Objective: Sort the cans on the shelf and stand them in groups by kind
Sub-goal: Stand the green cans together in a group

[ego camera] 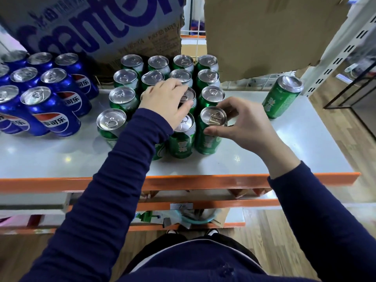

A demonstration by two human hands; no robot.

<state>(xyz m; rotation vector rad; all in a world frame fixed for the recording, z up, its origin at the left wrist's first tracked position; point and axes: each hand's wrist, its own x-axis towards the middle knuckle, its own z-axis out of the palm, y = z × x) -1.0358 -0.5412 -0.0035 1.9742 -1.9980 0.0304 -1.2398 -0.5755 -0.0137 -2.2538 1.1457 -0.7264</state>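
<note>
On shelf (284,151), right hand (250,127) fingers (230,105) pinching upright green can (207,143), left hand (162,100) gripping neighbour can (188,96)

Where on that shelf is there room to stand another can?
Free: the shelf between the green cans and the lone green can; the front strip along the orange edge. Tight: the gap beside the blue cans. Crowded: inside both groups.

On a glossy white shelf board (295,143), the left hand (164,100) curls over the top of a middle can (188,96) in a block of upright green aluminium drink cans (124,97). The right hand (246,127) pinches the rim of the front-right green can (211,129). Upright blue aluminium cola cans (50,110) cluster at left; a lone green can (281,97) stands well apart at right.
</note>
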